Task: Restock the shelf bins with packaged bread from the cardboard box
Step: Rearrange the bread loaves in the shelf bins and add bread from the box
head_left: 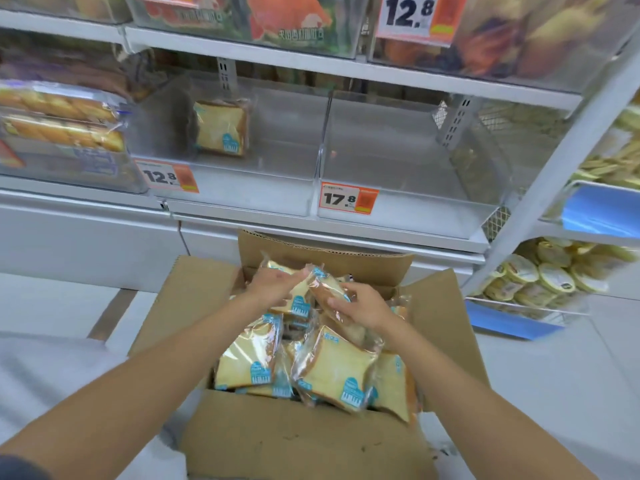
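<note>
Both hands in cardboard box (298, 441): left hand (273, 284) spread flat on bread packets (337, 374); right hand (360, 306) pinching one packet (325, 287). Box flaps up; shelf bin (242, 199) behind.

Box (298, 445) on floor (554, 375) (flaps open)

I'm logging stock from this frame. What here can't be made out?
- Depth of bread packs in the cardboard box: head view, top packs and box wall hide the rest.
- Small print on the 17.8 price tag: too small, blurred.
- Top-shelf products: cut off by the upper edge.
</note>
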